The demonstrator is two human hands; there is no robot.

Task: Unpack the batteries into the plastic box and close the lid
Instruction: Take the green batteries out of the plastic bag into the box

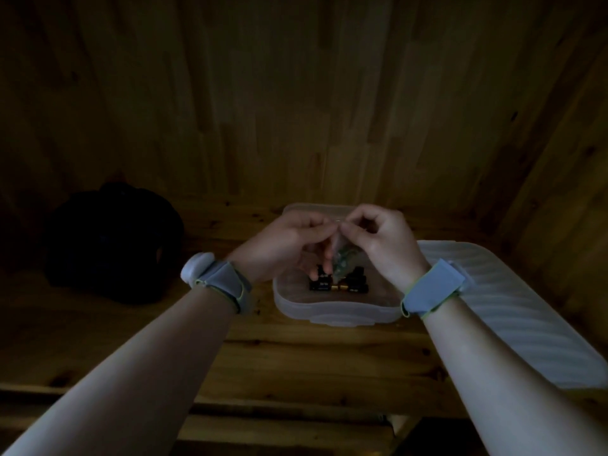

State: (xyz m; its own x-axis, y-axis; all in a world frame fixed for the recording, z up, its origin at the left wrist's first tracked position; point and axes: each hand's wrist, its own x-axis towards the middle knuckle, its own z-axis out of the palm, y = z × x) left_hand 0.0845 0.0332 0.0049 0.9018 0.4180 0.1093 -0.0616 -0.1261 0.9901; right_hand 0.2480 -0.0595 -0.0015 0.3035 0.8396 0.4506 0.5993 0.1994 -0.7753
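A clear plastic box stands open on the wooden surface. Several black batteries with gold ends lie on its floor. Over the box, my left hand and my right hand meet fingertip to fingertip, each pinching the top of a thin clear battery wrapper that hangs down between them. The box's ribbed translucent lid lies flat to the right of the box. The scene is dim, and what the wrapper holds is hard to make out.
A dark bag sits at the back left on the wood. Wooden walls close in behind and on the right. The surface's front edge runs below my forearms, with slats beneath it.
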